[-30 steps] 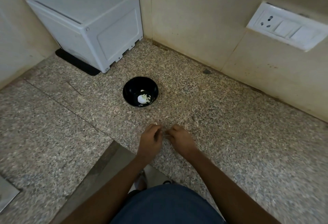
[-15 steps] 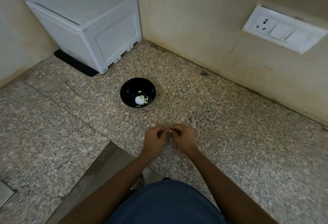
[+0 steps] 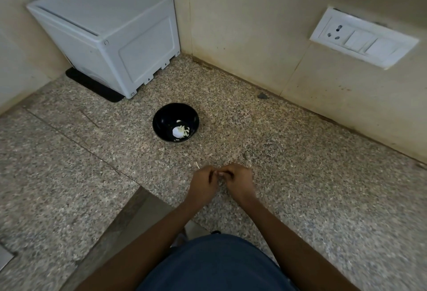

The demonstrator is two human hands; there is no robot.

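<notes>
My left hand (image 3: 203, 184) and my right hand (image 3: 240, 182) meet fingertip to fingertip just above the speckled stone counter (image 3: 300, 175). Their fingers are curled and together pinch a tiny pale piece (image 3: 218, 173), mostly hidden, so I cannot tell what it is. Beyond the hands stands a black bowl (image 3: 161, 120) holding a white lump and several pale slivers (image 3: 180, 131). A thin pale scrap (image 3: 197, 165) lies on the counter just left of my left hand.
A white plastic box (image 3: 111, 32) sits on a black mat (image 3: 92, 85) in the back-left corner. A white socket and switch plate (image 3: 362, 36) is on the right wall. A dark spot (image 3: 262, 96) marks the wall base. The counter edge (image 3: 138, 198) cuts in front of me.
The hands have come together, from slightly apart to fingertips touching. The view has shifted a little; the bowl has stayed in place.
</notes>
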